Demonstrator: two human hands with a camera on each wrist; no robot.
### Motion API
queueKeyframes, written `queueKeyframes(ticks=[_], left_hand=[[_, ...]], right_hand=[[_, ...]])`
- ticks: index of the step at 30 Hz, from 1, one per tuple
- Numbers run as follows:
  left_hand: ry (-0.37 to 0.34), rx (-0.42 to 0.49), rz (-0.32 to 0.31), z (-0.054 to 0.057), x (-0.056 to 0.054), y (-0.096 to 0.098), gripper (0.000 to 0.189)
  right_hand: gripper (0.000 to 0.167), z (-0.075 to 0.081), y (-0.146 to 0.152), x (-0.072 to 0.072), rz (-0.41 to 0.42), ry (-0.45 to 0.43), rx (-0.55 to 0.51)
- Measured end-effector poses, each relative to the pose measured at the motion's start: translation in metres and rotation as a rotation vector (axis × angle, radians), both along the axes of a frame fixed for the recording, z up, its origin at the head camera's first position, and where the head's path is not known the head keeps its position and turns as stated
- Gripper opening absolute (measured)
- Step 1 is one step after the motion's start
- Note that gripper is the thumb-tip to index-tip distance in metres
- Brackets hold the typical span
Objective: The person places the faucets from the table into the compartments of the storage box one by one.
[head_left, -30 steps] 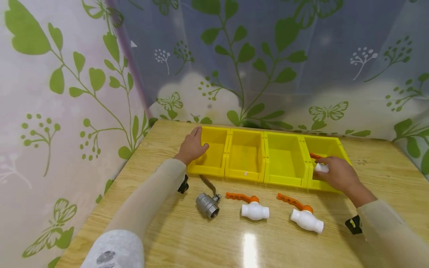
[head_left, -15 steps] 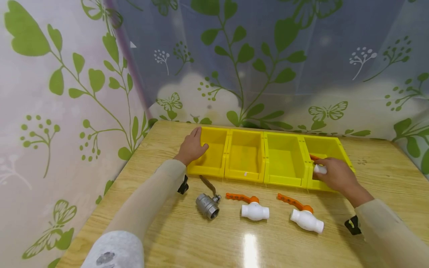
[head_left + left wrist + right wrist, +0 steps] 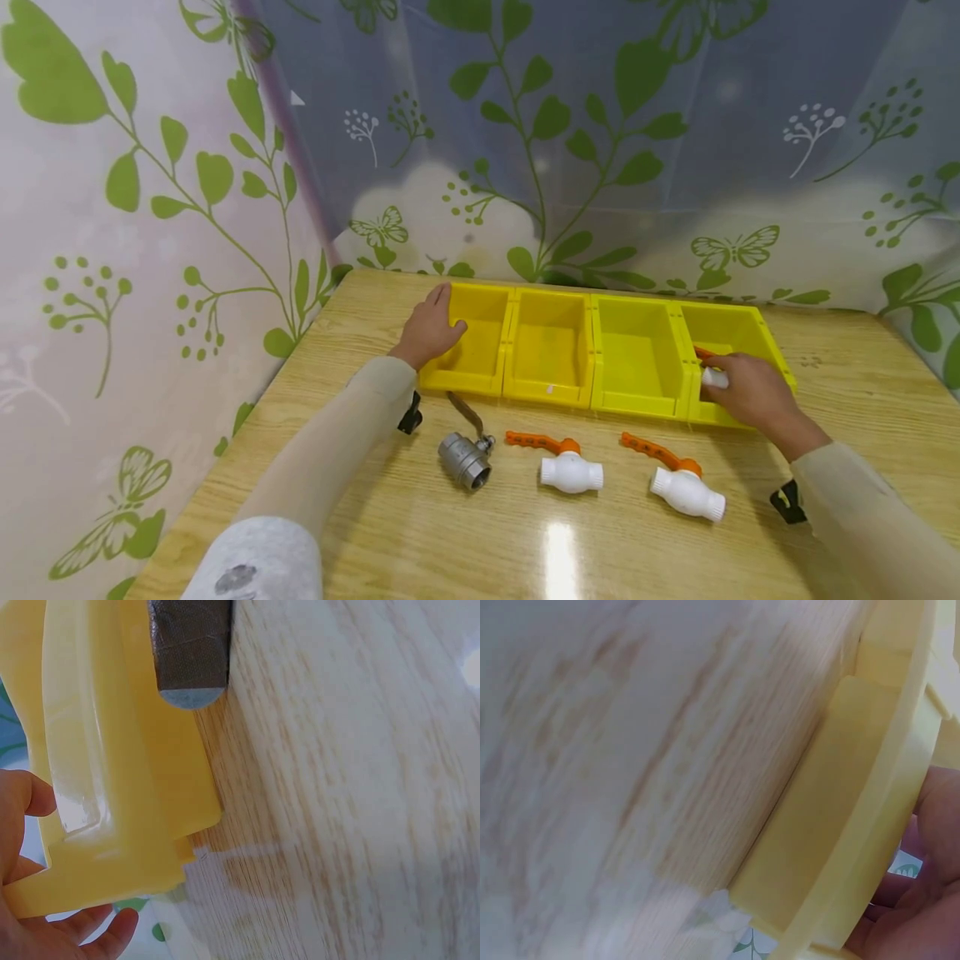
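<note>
Holding one valve (image 3: 716,378), four bins (image 3: 555,346), three valves (image 3: 572,473)

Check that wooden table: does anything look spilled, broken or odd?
Nothing looks spilled or plainly broken. One small oddity: a tiny white speck on the front lip of the second rectangular yellow plastic bin from the left, standing out against otherwise plain yellow. It's too small to identify.

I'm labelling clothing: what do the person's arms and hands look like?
Left hand and right hand are bare. Both sleeves are beige; grey fabric with a darker patch shows higher on the left arm. Black fittings show by the cuffs.
</note>
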State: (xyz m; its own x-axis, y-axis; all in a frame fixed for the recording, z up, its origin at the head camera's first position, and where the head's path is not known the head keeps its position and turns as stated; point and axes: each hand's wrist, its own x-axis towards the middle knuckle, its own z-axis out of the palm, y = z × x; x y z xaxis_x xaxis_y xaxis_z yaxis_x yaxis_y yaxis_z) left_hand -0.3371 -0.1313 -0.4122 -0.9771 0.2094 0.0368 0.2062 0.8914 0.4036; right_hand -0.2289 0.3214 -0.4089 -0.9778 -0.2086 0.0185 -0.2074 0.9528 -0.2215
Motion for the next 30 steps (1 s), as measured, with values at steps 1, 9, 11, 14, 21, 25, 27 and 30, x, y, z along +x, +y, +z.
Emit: queueKeyframes(ticks=[1,9,11,14,21,25,27,30], left_hand=[[0.000,0.003,-0.001,0.0003,0.0000,0.0003,0.075],[-0.008,0.032,-0.007,0.0019,0.0004,-0.0007,0.076],[-0.009,0.037,-0.005,0.0012,0.0001,-0.0014,0.076],[-0.006,0.033,-0.007,0.0000,-0.0002,-0.0015,0.076],[-0.010,0.029,-0.009,-0.0008,0.0010,-0.0002,0.076],[-0.011,0.023,-0.017,0.0001,0.0016,0.0001,0.075],[-0.006,0.023,-0.018,0.0001,0.0008,-0.0003,0.075],[-0.004,0.032,-0.019,0.0002,-0.0002,-0.0008,0.075]], right_hand=[[0.048,0.0003,0.0001,0.0002,-0.001,-0.004,0.001],[0.052,-0.0006,-0.0015,-0.0025,-0.008,-0.026,0.007],[0.052,-0.0014,-0.0016,-0.0032,-0.013,-0.032,0.004],[0.051,-0.0027,-0.0016,-0.0028,-0.024,-0.040,0.000],[0.051,-0.0028,-0.0020,-0.0010,-0.046,-0.056,-0.010],[0.050,-0.0023,-0.0018,-0.0016,-0.047,-0.049,-0.019],[0.050,-0.0025,-0.0022,-0.0026,-0.050,-0.053,-0.025],[0.050,-0.0032,-0.0027,-0.0035,-0.054,-0.066,-0.037]])
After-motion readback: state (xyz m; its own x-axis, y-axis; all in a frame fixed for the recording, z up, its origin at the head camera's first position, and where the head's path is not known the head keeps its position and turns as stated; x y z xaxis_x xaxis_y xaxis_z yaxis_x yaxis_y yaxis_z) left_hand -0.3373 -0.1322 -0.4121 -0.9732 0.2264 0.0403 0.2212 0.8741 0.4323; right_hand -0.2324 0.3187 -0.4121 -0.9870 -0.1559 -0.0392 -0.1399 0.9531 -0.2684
